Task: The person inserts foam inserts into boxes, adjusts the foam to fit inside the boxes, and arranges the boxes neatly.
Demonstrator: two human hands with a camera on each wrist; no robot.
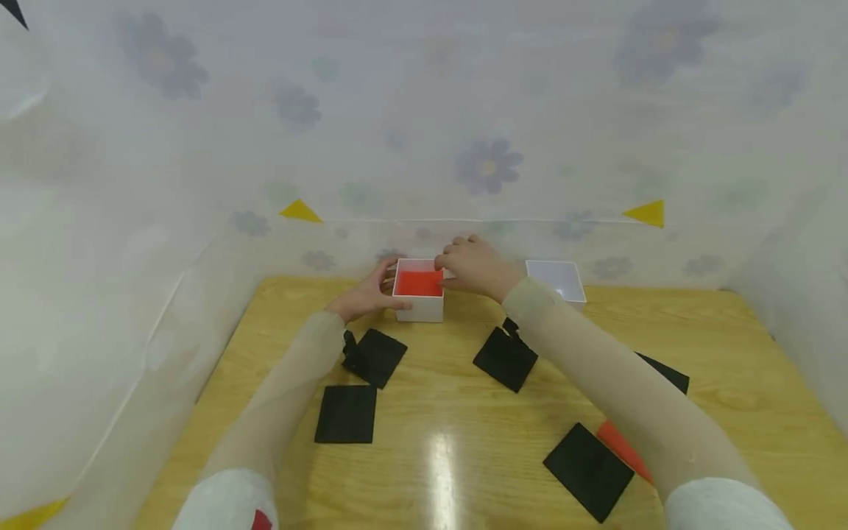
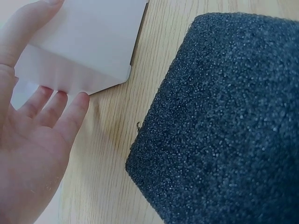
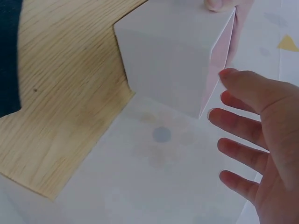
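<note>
At frame centre, my left hand (image 1: 366, 296) and right hand (image 1: 474, 266), fingers spread, flank the red-lined white box (image 1: 419, 290); uneven pressure could skid it across the wooden table (image 1: 437, 456).

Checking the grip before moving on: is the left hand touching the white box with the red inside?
Touching. The left wrist view shows the left hand's fingertips lying against the box wall with no gap.

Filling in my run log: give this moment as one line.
left hand: touches white box | right hand: at box rim | box: red inside | table: black squares
</note>
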